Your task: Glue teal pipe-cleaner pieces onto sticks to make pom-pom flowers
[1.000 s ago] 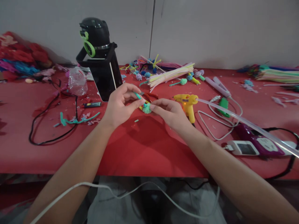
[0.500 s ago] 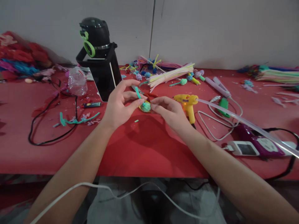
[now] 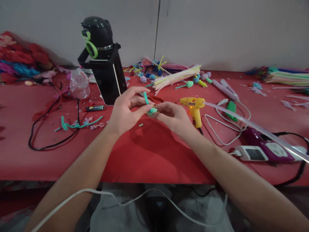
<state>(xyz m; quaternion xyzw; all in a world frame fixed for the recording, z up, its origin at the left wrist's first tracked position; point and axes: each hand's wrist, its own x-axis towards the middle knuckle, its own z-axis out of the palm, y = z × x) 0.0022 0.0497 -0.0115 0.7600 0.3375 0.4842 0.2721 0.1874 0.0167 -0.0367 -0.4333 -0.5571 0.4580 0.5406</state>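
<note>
My left hand and my right hand meet above the middle of the red tabletop. Between their fingertips is a small mint-green fuzzy pipe-cleaner ball, with a green stem rising from it past the left fingers. Left thumb and fingers pinch the ball near the stem; the right thumb and fingertips close on its other side. Some of the ball is hidden by the fingers. Red-handled pliers or scissors lie partly hidden behind my hands. To the right, a yellow glue gun rests with its orange light on.
A black flask in a holder stands back left, near a crumpled plastic bottle. Pale pipe cleaners lie at the back. A long glue stick sticks out of the gun. A purple device and cables lie right.
The green ball has been turned, so its stem stands more upright and a bit further right. My right fingers have shifted slightly around it; both hands still hold it.
</note>
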